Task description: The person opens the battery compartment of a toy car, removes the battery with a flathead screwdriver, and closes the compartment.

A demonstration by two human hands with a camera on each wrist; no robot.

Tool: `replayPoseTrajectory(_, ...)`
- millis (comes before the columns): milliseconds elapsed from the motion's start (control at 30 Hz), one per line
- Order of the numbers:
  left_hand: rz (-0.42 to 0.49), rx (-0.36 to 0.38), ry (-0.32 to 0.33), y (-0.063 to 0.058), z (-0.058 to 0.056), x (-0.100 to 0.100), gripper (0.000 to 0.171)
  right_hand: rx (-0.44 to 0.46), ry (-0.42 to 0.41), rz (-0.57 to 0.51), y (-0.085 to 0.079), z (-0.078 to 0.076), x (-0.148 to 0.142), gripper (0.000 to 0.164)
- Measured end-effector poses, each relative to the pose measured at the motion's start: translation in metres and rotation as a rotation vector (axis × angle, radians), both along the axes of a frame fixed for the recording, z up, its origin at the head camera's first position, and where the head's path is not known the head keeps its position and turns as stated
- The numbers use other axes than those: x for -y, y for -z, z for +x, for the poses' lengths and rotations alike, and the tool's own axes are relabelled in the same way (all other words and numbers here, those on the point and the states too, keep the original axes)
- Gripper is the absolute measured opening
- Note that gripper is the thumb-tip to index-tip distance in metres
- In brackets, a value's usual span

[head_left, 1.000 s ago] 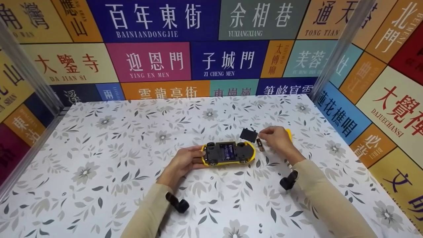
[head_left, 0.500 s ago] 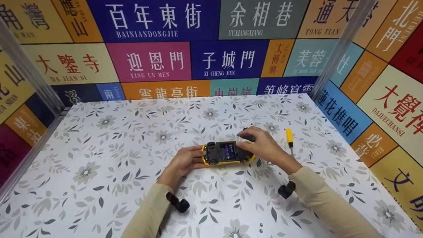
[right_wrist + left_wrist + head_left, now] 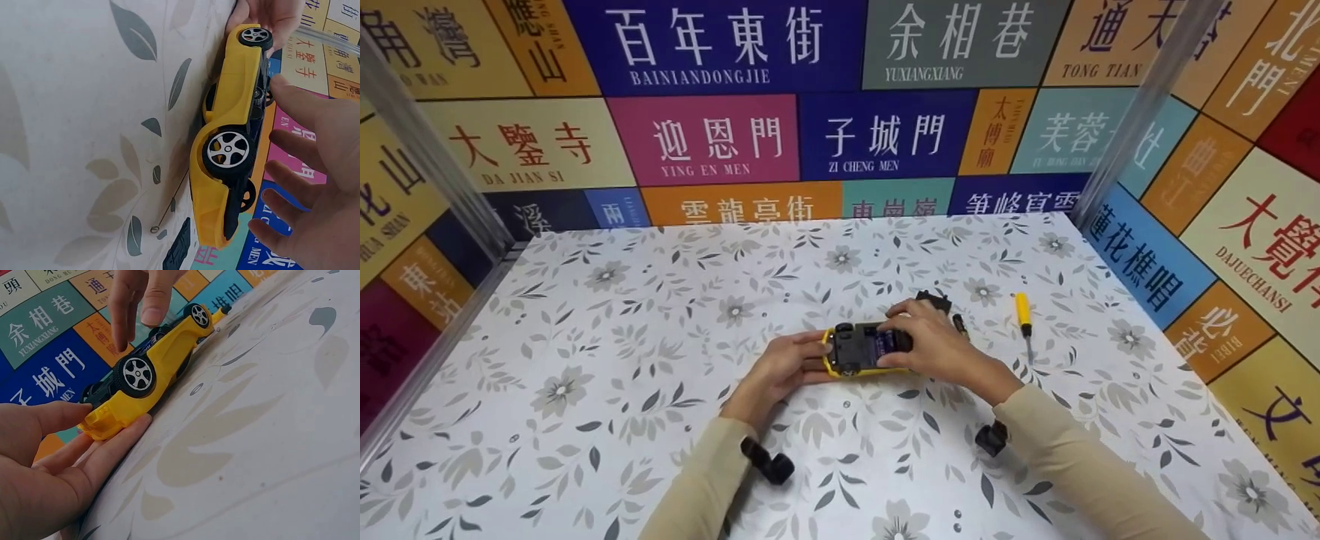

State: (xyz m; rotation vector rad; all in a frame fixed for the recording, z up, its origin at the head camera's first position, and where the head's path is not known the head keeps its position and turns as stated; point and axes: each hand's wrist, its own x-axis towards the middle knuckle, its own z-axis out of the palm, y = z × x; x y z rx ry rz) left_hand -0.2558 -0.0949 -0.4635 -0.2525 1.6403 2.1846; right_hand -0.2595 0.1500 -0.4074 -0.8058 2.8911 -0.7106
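A yellow toy car (image 3: pixel 850 350) lies upside down, its black underside up and purple-blue batteries (image 3: pixel 880 346) showing in its opened compartment. My left hand (image 3: pixel 780 367) holds the car's left end, thumb on the underside and fingers beneath, as the left wrist view shows at the car's yellow end (image 3: pixel 115 417). Over the compartment hovers my right hand (image 3: pixel 934 345), covering the car's right part in the head view. Its fingers are spread and loosely bent in the right wrist view, with nothing seen between the thumb (image 3: pixel 298 101) and fingers.
Behind the right hand lie a black battery cover (image 3: pixel 934 301) and a dark loose battery (image 3: pixel 959 324), both partly hidden. A screwdriver (image 3: pixel 1023 311) with a yellow handle rests farther right. Panels of printed signs (image 3: pixel 720 142) stand behind the flower-patterned table (image 3: pixel 660 285).
My right hand has moved left from beside the loose battery to above the car's compartment, uncovering the screwdriver. The left hand keeps its hold on the car.
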Motion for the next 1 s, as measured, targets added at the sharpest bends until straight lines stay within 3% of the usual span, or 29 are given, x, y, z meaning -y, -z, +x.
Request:
replayPoseTrajectory(267,-0.005,-0.002,0.003,0.000,-0.001,0.000,0.052,0.039,0.001,0.008,0.003,-0.002,0.003,0.045)
replayPoseTrajectory(533,0.003,-0.008,-0.001,0.002,-0.003,0.000,0.052,-0.095,-0.034,0.010,0.012,0.002,0.010,0.034)
replayPoseTrajectory(733,-0.003,0.003,-0.013,0.002,-0.001,-0.002,0.052,-0.116,-0.029,0.012,0.013,0.004,0.013,0.036)
replayPoseTrajectory(1000,-0.012,-0.007,-0.015,0.001,-0.002,-0.001,0.050,-0.265,-0.160,-0.005,0.019,0.013,0.008,0.024)
